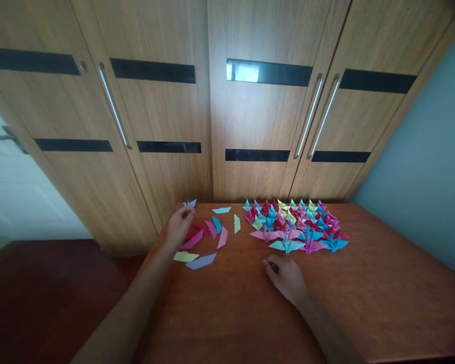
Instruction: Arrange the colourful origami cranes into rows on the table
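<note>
My left hand reaches to the far left of the table, thumb and fingers pinched at a lilac folded paper crane. Below and right of it lie several flat-folded paper cranes: a magenta one, a pink one, a blue one, a yellow one and a lilac one. My right hand rests on the table with fingers curled in and nothing visible in them. Just beyond it stand rows of paper cranes with spread wings, a light turquoise one nearest.
The brown wooden table reaches back to a wooden wardrobe with long metal handles. A pale blue wall stands on the right. At the left are a white door and a dark red floor.
</note>
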